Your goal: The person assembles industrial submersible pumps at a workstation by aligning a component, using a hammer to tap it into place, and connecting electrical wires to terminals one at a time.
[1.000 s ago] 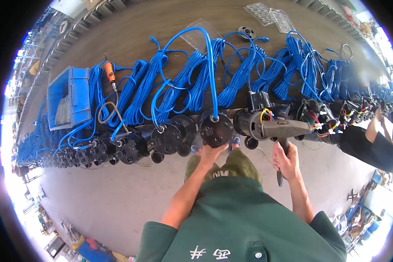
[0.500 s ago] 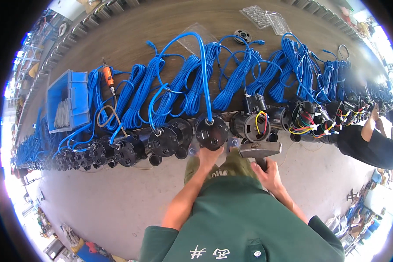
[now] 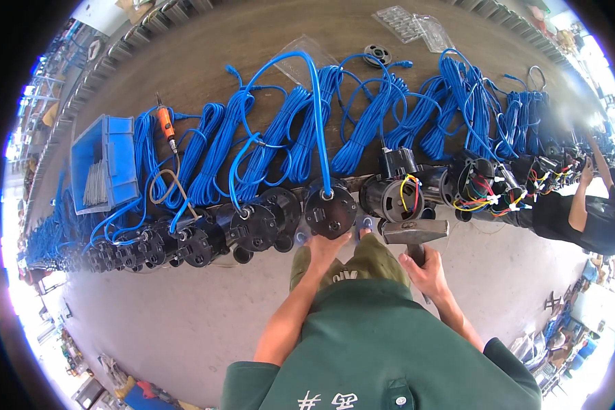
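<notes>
My right hand [image 3: 427, 272] is wrapped round the handle of a hammer [image 3: 415, 232]. Its steel head lies crosswise just below and to the right of the black cylinder in front of me. From the near side and underneath, my left hand [image 3: 323, 250] grips that black cylindrical motor housing [image 3: 331, 210]; most of its fingertips are hidden behind it. Out of the housing's round end face rises a thick blue cable [image 3: 318, 113], arching back over the bench. Right of it lies an opened motor housing [image 3: 391, 199] with a yellow and red wire loop.
Coiled blue cables [image 3: 280, 133] lie along the bench [image 3: 205, 51], with more black housings [image 3: 256, 229] at its near edge. A blue bin [image 3: 121, 160] of thin rods and an orange screwdriver [image 3: 165, 123] are at left. A co-worker [image 3: 584, 212] is at far right.
The hammer and my right hand have moved a little to the right. My left hand stays at the housing. At far right, the co-worker's arms have risen over the bench.
</notes>
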Tool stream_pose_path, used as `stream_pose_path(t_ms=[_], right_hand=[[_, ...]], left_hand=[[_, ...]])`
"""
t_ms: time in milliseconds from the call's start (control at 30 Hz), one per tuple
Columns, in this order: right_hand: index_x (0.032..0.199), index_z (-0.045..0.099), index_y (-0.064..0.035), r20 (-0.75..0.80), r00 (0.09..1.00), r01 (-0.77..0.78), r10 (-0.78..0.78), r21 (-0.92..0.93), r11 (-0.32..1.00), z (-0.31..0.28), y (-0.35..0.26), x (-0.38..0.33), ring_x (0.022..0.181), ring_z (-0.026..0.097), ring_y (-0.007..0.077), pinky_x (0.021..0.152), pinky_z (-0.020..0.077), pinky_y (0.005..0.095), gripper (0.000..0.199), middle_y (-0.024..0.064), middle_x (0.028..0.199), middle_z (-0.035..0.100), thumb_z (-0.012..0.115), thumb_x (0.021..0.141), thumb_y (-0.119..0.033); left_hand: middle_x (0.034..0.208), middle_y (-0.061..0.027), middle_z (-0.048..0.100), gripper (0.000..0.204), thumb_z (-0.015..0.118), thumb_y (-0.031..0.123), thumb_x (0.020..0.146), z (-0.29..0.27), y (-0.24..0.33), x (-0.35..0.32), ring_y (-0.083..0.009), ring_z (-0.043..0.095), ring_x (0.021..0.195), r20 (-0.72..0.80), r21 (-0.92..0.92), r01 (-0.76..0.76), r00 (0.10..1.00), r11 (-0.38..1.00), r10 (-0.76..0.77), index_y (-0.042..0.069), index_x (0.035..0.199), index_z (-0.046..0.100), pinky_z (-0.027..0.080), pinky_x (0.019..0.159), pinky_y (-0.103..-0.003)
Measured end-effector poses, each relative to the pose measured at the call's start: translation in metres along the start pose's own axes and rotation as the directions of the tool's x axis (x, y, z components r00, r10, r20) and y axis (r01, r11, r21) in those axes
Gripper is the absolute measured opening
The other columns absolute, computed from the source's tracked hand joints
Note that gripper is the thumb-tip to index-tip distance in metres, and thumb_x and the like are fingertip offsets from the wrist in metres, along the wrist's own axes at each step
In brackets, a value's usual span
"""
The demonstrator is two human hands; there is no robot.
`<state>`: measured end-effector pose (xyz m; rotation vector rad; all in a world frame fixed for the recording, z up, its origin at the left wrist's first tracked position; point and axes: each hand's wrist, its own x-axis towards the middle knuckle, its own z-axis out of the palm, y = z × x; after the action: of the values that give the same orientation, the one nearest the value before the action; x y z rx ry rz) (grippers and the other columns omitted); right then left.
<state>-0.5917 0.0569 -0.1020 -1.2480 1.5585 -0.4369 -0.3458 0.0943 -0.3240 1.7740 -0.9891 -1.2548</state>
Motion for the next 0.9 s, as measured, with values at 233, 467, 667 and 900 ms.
stream_pose_path(t_ms=[233, 467, 667, 900], right_hand=[[0.075, 0.054, 0.0007, -0.027, 0.999, 0.024, -0.024, 0.001, 1.000, -0.002, 0.005, -0.001, 0.059, 0.037, 0.0101, 0.051, 0.0331, 0.0339, 0.046, 0.0011, 0.060, 0.044, 0.081, 0.088, -0.033], [0.082, 0.064, 0.0014, -0.224, 0.958, 0.155, -0.180, -0.125, 0.980, -0.012, -0.011, -0.016, 0.055, 0.042, 0.0092, 0.051, 0.0386, 0.0324, 0.028, 0.0023, 0.057, 0.051, 0.079, 0.089, -0.022], [0.091, 0.067, -0.0001, -0.334, 0.717, 0.444, -0.611, -0.457, 0.771, -0.027, -0.012, -0.026, 0.060, 0.067, 0.0280, 0.059, 0.0493, 0.0341, 0.019, 0.0141, 0.070, 0.068, 0.080, 0.086, -0.014], [0.091, 0.068, -0.0017, -0.648, 0.681, 0.132, -0.340, -0.349, 0.928, -0.099, 0.008, -0.041, 0.060, 0.065, 0.0349, 0.060, 0.0514, 0.0355, 0.017, 0.0180, 0.070, 0.064, 0.078, 0.081, -0.010]], left_hand=[[0.077, -0.0025, 0.066, 0.033, 0.085, 0.024, 0.084, -0.057, 0.008, -0.031, -0.0097, 0.059, 0.064, 0.187, 0.038, 0.313, 0.931, 0.949, -0.314, 0.000, 0.094, 0.064, 0.048, 0.059, -0.029], [0.067, -0.0114, 0.067, 0.038, 0.078, 0.032, 0.090, -0.121, 0.058, -0.055, -0.0185, 0.064, 0.063, 0.160, 0.225, 0.080, 0.980, 0.971, -0.118, -0.003, 0.080, 0.066, 0.050, 0.062, -0.036], [0.076, -0.0058, 0.068, 0.029, 0.075, 0.028, 0.095, -0.094, 0.160, -0.057, -0.0128, 0.064, 0.070, 0.474, 0.190, -0.007, 0.876, 0.982, -0.085, 0.000, 0.091, 0.068, 0.051, 0.067, -0.030], [0.088, 0.0002, 0.066, 0.012, 0.067, 0.010, 0.100, 0.008, 0.279, -0.042, -0.0049, 0.060, 0.078, 0.529, -0.235, -0.208, 0.792, 0.949, 0.304, 0.001, 0.106, 0.063, 0.049, 0.069, -0.021]])
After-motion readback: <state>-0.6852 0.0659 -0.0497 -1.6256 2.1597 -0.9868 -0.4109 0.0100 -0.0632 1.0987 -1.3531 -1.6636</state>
